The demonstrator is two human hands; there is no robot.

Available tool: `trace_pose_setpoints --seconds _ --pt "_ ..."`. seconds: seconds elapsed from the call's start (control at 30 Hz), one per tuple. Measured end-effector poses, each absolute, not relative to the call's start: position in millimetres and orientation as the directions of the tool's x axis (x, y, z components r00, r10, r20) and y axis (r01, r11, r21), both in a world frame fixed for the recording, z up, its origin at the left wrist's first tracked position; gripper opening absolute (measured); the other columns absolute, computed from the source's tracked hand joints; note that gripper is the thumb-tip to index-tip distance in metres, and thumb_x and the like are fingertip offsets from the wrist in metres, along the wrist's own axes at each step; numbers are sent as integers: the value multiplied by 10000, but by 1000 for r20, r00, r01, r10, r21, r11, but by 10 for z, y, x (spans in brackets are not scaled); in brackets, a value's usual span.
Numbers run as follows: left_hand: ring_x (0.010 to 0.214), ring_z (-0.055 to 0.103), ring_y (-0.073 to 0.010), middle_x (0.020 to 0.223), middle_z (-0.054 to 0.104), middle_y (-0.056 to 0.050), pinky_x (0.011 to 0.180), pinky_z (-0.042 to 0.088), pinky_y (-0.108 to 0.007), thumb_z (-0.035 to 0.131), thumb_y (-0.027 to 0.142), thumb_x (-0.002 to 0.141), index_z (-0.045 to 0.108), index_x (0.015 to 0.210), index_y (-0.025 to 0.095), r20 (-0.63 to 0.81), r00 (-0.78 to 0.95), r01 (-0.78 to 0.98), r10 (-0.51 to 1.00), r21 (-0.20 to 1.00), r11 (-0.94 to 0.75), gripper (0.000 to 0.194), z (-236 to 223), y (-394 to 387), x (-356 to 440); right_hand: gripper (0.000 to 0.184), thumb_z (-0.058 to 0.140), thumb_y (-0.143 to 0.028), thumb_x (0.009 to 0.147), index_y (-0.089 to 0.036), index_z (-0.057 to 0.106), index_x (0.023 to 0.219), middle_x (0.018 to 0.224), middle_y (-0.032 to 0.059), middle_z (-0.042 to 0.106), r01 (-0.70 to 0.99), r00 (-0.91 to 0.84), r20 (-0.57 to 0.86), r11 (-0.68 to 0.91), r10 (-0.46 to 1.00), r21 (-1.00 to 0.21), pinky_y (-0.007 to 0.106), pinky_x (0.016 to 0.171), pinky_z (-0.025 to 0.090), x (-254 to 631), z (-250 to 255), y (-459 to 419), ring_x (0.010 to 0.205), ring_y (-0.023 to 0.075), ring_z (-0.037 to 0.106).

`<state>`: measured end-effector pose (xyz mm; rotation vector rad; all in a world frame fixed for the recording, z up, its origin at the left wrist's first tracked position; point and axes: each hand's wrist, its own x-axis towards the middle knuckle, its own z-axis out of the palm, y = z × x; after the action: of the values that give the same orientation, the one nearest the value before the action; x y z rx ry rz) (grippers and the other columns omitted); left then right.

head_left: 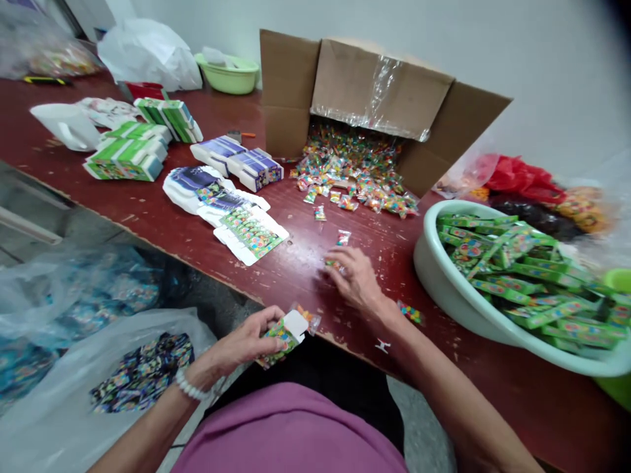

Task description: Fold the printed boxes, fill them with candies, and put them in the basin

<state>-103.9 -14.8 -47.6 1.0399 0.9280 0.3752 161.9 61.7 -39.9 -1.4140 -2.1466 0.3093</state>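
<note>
My left hand [244, 343] is shut on a small green printed card box [280, 340] with its white flap standing open. A wrapped candy packet [306, 319] sticks out at the box's upper edge. My right hand [355, 280] rests on the dark red table [207, 243], its fingertips at a few small candy packets [336, 253]. A heap of similar packets [352, 174] spills from a cardboard box [379, 92] lying on its side. To the right, a pale green basin [444, 276] holds many green boxes.
Stacks of flat printed cartons [125, 151] and blue cartons [236, 161] stand on the table. White card blanks lie near the middle. Plastic bags of printed packets [138, 371] sit on the floor at lower left. Coloured bags are beyond the basin.
</note>
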Motion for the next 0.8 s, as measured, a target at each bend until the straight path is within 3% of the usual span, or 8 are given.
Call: trace_pose_setpoints --seconds 0.07,0.17,0.33,0.43,0.53,0.6,0.7,0.8 --pt "699 579 -126 857 628 1 568 426 -213 741 361 774 524 999 188 -456 576 91 678 860 502 358 -534 -169 -1018 284 554 -319 975 -216 663 1215 1210 118 657 693 -473 227 519 851 -501 414 954 443 1447 -403 350 1098 266 564" --pt "682 609 -129 864 654 -7 572 448 -223 740 364 791 518 1027 193 -443 578 21 685 847 531 367 -595 -211 -992 339 578 -278 947 -192 615 1272 1153 123 627 689 -506 134 494 852 -530 380 872 465 1291 -461 64 1012 247 560" --pt "733 666 -159 875 677 -23 607 475 -238 782 379 767 525 1058 188 -434 557 -60 709 829 555 432 -580 -255 -951 81 591 -133 845 -193 638 874 883 43 635 691 -423 51 359 905 -627 305 738 431 1271 -442 34 810 185 556" --pt "755 683 -169 943 686 -37 624 485 -250 780 379 770 530 1115 191 -415 561 -107 716 821 560 465 -569 -269 -933 246 562 -94 823 -182 619 1045 825 21 659 679 -420 -22 298 907 -671 289 698 421 1268 -375 84 741 173 568" --pt "702 668 -144 955 685 -33 612 483 -244 780 358 762 539 1094 191 -414 540 -126 733 821 557 443 -570 -287 -916 403 539 -121 871 -203 580 1264 966 61 686 692 -490 -30 368 871 -622 301 743 425 1253 -340 102 846 196 598" --pt "652 647 -128 898 674 -14 577 471 -228 781 360 754 539 1067 192 -424 526 -123 738 820 559 430 -560 -297 -909 318 553 -132 867 -228 656 1152 992 63 672 698 -509 -39 386 860 -603 289 724 411 1256 -339 116 850 191 592" --pt "664 636 -132 850 665 -5 593 498 -238 777 356 755 528 1051 194 -430 502 -120 750 825 553 419 -516 -309 -910 125 627 -109 763 -197 669 842 814 19 632 665 -439 -48 289 897 -688 261 644 380 1293 -357 143 702 149 545" --pt "822 659 -178 948 689 -47 667 546 -283 756 338 777 506 1086 200 -430 475 -129 768 829 544 421 -467 -328 -917 16 613 -189 817 -189 613 832 715 -14 611 586 -319 -34 169 947 -792 246 591 394 1330 -371 129 614 128 533"
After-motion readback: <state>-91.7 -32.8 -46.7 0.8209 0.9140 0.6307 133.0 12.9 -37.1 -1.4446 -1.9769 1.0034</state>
